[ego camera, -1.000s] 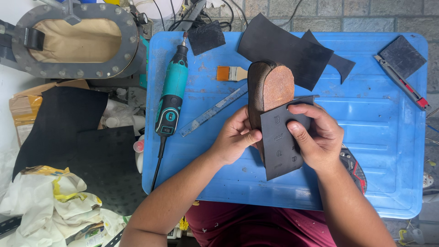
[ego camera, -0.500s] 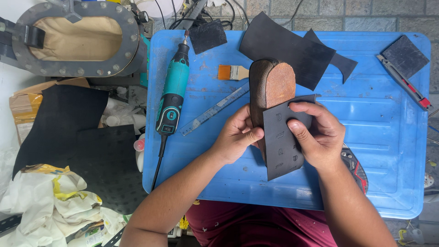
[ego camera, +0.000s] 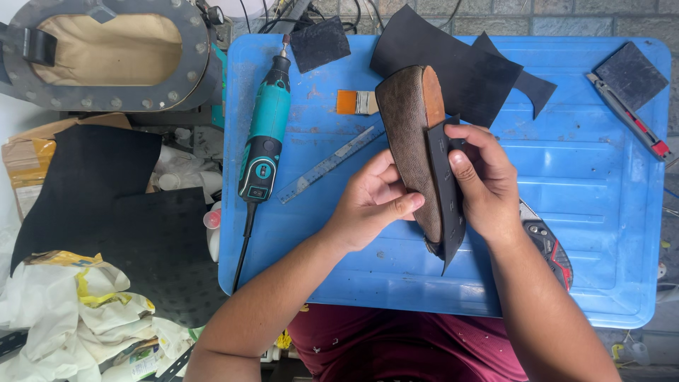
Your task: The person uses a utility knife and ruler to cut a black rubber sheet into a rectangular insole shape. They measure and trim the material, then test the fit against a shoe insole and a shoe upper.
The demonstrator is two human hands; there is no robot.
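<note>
Far left: grey oval frame (ego camera: 106, 53) with beige padding, black sheet material (ego camera: 99, 205) below it, crumpled white plastic bags (ego camera: 64, 325) at bottom left. All off the blue table (ego camera: 594, 233).

On the table's left part: teal rotary tool (ego camera: 263, 138) lying lengthwise, cord trailing toward the person; clear ruler (ego camera: 329, 164) lying diagonally beside it; small orange-handled brush (ego camera: 356, 102) just above the ruler.

Centre: left hand (ego camera: 371, 201) closed around the brown shoe sole (ego camera: 411, 141), thumb pressed on its near edge, sole held on its side with the toe end pointing away. Right hand (ego camera: 484, 184) grips a dark grey rubber piece (ego camera: 445, 187), fingers curled over it, holding it flat against the sole's side. Sole and piece are touching, both lifted just above the table.

Behind them: large black leather offcuts (ego camera: 460, 60). Right: box cutter (ego camera: 626, 117) with red end, dark square pad (ego camera: 629, 74) next to it; a black-and-red tool (ego camera: 548, 244) partly hidden under the right wrist.

Risk, as a judgement: the piece could slide out of line, since only fingertip pressure holds it. The tilted sole could rotate in the left hand. The right elbow sits near the hidden tool, which could get knocked.
</note>
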